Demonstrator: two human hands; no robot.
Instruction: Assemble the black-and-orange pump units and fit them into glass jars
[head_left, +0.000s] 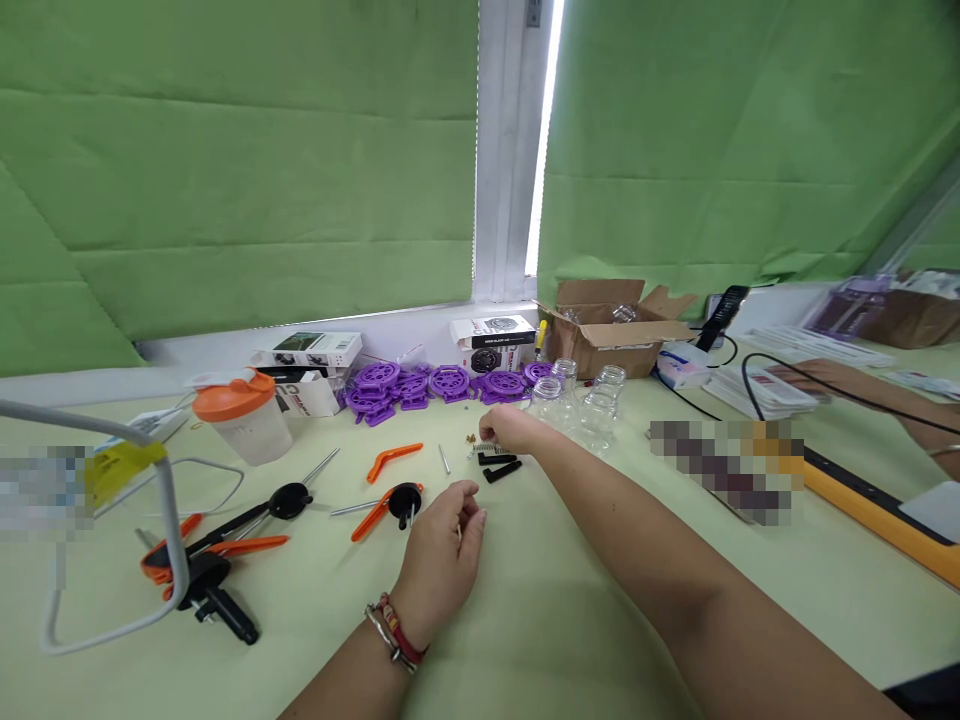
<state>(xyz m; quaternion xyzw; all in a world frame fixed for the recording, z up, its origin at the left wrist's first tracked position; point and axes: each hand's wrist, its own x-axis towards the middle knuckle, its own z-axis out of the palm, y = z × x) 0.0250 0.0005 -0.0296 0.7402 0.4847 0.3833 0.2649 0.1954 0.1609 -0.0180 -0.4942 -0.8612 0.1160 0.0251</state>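
Note:
My right hand reaches to the small parts in the middle of the table, its fingers bent together and pointing down. Whatever is between its fingertips, if anything, is hidden. Beside it lie thin metal springs, tiny brass pieces and two black plastic pieces. Nearer to me, my left hand is loosely curled above the table, thumb apart from the fingers, with nothing visible in it. To its left lies an orange-handled part with a black disc. Further off are a loose orange lever and a metal pin.
Purple plastic rings are piled at the back, near white product boxes. Glass jars stand before an open cardboard box. Left are an orange-lidded cup, a grey wire frame and black-and-orange assemblies. Another person's hand is at right.

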